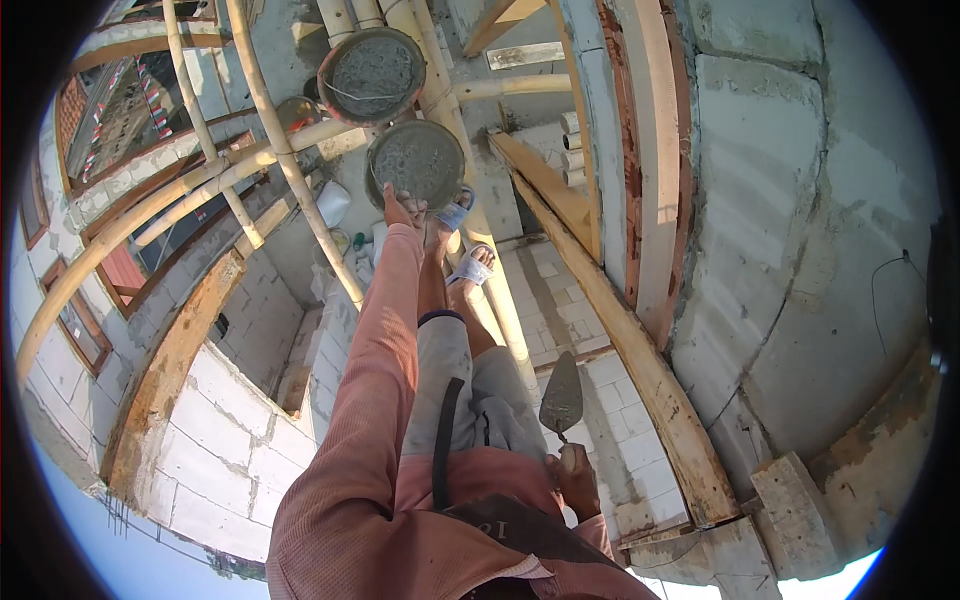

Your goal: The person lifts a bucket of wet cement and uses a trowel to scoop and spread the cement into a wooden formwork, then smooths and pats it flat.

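Grey mortar fills a round pan [416, 160] that sits on the bamboo scaffold poles [300, 190], directly ahead of the person's feet in blue-strapped sandals [470, 268]. Left hand [401, 210], at the end of a long pink sleeve [365, 370], reaches down to the pan's near rim, fingers touching the edge; whether they curl around it cannot be told. A second mortar-filled pan [372, 73] lies just beyond, higher on the poles. Right hand [577, 480] is closed around the handle of a pointed steel trowel [562, 397], blade tip up and away from the body. To the right runs a slanted timber plank [640, 370] against a wall of pale grey blocks [780, 200].
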Tool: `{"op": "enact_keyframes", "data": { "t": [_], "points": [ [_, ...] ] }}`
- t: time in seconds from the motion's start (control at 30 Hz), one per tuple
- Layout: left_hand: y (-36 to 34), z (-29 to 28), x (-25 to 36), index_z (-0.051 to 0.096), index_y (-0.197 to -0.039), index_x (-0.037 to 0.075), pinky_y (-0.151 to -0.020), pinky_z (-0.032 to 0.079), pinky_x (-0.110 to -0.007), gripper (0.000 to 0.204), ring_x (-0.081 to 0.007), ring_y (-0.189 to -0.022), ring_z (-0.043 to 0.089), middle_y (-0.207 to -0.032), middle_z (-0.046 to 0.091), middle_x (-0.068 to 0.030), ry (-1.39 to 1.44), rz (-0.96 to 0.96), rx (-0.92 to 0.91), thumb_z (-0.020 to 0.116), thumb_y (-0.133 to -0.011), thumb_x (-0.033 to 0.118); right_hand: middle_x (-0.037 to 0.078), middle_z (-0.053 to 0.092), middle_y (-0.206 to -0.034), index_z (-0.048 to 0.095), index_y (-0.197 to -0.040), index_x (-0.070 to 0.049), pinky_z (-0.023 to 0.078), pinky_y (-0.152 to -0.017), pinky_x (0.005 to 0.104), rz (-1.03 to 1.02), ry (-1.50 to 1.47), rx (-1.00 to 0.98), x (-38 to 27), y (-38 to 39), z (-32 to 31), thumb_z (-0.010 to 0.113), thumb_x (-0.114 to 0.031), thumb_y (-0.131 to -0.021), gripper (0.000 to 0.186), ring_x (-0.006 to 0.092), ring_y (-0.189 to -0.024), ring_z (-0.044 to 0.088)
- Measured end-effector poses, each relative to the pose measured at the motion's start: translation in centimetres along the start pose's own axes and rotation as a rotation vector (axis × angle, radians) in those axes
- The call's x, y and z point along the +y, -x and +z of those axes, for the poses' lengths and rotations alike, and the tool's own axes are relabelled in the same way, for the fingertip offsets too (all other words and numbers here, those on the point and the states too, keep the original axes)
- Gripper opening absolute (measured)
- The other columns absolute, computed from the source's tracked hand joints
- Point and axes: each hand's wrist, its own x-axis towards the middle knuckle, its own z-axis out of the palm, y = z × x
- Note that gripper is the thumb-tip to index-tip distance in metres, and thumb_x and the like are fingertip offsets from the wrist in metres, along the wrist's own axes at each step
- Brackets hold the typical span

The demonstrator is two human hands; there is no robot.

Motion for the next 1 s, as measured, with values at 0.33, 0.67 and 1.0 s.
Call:
{"op": "enact_keyframes", "data": {
  "t": [0.33,0.67,1.0],
  "points": [
    [3.6,-3.8,-2.3,0.046,-0.067,0.014,-0.043,0.035,-0.032,0.042,-0.0163,-0.043,0.037,-0.053,0.036,0.002,-0.19,-0.043,0.246,0.05,-0.09,0.049,0.019,0.062,-0.102,0.057,-0.115,-0.001,0.05,-0.077,0.0448,-0.039,0.031,0.067,-4.1,-5.8,0.2,0.05,-0.032,-0.095,0.038,0.0384,-0.096,0.06],
    [22.2,-0.3,-1.8,0.055,-0.073,0.006,-0.042,0.028,-0.027,0.05,-0.0099,-0.043,0.034,-0.051,0.037,0.0029,-0.582,0.014,-0.055,0.049,-0.087,0.053,0.011,0.054,-0.104,0.053,-0.115,-0.005,0.052,-0.075,0.0441,-0.308,0.629,0.189,-12.8,-25.4,2.9,0.051,-0.029,-0.093,0.032,0.0301,-0.088,0.063],
    [26.5,3.8,-4.6,0.053,-0.102,0.001,-0.07,0.047,-0.044,0.016,-0.0401,-0.081,0.057,-0.089,0.058,-0.0233,-1.196,0.66,-0.549,0.05,-0.086,0.0,0.017,0.057,-0.117,0.056,-0.11,-0.005,0.05,-0.084,0.0454,-0.489,0.441,-0.235,-4.6,-35.5,7.9,0.051,-0.026,-0.089,0.03,0.0374,-0.101,0.06]
  ]
}}
